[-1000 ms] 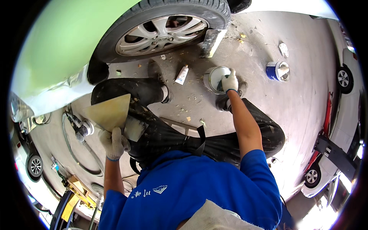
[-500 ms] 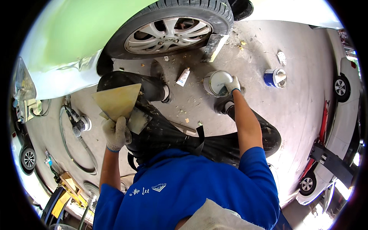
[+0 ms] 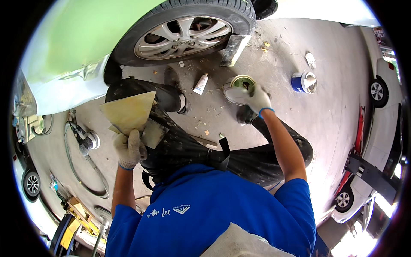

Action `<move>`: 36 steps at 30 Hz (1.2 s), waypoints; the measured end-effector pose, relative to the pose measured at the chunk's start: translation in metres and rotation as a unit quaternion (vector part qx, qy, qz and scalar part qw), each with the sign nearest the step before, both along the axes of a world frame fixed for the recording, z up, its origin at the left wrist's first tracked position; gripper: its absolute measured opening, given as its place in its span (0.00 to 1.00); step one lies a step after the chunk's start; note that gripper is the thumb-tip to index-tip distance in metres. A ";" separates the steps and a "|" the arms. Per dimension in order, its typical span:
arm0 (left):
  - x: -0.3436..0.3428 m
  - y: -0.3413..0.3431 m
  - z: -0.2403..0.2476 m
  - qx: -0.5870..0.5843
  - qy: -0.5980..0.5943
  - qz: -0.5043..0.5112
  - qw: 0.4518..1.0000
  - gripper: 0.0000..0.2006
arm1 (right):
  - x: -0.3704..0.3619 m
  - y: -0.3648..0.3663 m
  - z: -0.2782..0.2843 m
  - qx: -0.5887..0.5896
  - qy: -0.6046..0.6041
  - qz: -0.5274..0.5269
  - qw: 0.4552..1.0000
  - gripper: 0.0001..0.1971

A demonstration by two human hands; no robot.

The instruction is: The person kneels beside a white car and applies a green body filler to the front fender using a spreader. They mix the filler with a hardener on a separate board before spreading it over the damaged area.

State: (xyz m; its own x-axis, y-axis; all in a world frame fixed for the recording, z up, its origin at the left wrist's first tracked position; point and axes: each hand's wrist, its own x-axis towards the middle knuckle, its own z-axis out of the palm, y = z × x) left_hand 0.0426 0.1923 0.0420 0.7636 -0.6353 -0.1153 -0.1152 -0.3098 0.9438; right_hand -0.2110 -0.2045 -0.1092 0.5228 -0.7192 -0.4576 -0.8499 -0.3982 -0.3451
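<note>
My left hand (image 3: 128, 150), in a knitted glove, grips a wide yellowish putty spreader (image 3: 130, 112) above my left knee. A smaller greyish spreader (image 3: 154, 134) fans out beside it, its held edge hidden by the fingers. My right hand (image 3: 259, 99), gloved too, is at the near right side of an open round can (image 3: 231, 83), whose inside looks greenish. A pale, motion-blurred round lid (image 3: 236, 94) appears held in its fingers, in front of the can's opening.
Ahead stand a car wheel (image 3: 184, 40) and a light green body panel (image 3: 68, 38). A white tube (image 3: 201, 84) lies left of the can; a blue can (image 3: 298, 82) stands to its right. A board (image 3: 235, 50) leans by the tyre. A sander (image 3: 89, 140) with hose lies far left.
My right hand has lifted the lid off the can and come back slightly toward me, baring the greenish inside. My left hand keeps its hold on the spreaders.
</note>
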 end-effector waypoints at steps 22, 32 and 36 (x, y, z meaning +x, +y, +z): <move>-0.033 -0.050 0.038 0.093 0.163 -0.145 0.972 0.12 | -0.047 0.193 0.179 0.481 -0.301 -0.095 0.818 0.35; -0.084 -0.095 0.012 0.028 0.294 -0.204 0.933 0.16 | 0.017 0.188 0.201 0.200 -0.381 -0.002 0.903 0.28; -0.091 -0.104 0.007 -0.060 0.271 -0.131 0.952 0.14 | 0.024 0.195 0.185 0.127 -0.434 -0.002 0.892 0.27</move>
